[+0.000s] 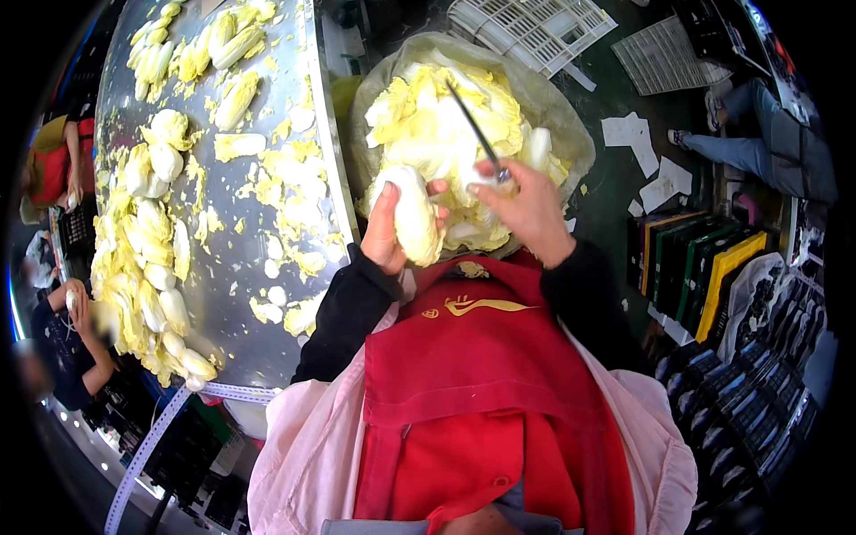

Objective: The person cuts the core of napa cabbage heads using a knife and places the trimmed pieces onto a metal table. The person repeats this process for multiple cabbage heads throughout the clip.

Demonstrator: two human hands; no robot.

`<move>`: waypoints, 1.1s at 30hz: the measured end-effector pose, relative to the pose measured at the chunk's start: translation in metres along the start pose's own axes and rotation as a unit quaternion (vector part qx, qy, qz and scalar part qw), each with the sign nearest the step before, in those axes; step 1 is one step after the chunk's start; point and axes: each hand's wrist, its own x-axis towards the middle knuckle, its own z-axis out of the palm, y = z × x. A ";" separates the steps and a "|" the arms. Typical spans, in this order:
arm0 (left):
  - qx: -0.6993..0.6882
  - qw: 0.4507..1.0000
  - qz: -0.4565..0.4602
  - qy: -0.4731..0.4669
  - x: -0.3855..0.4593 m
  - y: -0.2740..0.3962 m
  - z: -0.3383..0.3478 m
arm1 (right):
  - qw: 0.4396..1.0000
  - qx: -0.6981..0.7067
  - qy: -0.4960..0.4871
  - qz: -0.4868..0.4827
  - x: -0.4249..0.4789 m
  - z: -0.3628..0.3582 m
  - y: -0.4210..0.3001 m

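Observation:
A pale napa cabbage (416, 217) rests in my left hand (385, 234), its white base end pointing up and away from me. My right hand (531, 210) grips a knife (476, 127) by its handle, and the dark narrow blade points away and to the left. Something white shows by the right fingertips; I cannot tell whether it is the handle or a piece of leaf. Both hands are over a large translucent plastic sack (568, 127), which stands wide at the mouth and is heaped with loose yellow and white cabbage leaves (445, 114).
To the left runs a metal table (234, 267) strewn with leaf scraps (287, 180) and a long row of cabbages (150, 231). White plastic crates (535, 30) lie beyond the sack. Stacked crates (689, 267) stand at right, near a person's legs (732, 147). Other people (73, 341) work across the table.

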 end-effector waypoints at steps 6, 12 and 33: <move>-0.076 0.992 0.098 0.032 0.019 -0.013 0.016 | 0.976 0.013 0.082 -0.200 -0.016 0.041 0.000; 0.010 0.999 0.047 0.019 0.019 -0.016 0.007 | 0.997 0.009 -0.023 -0.071 -0.023 0.034 -0.008; 0.087 0.992 0.088 0.016 0.021 -0.020 0.003 | 0.949 0.278 -0.103 0.107 -0.022 0.034 -0.002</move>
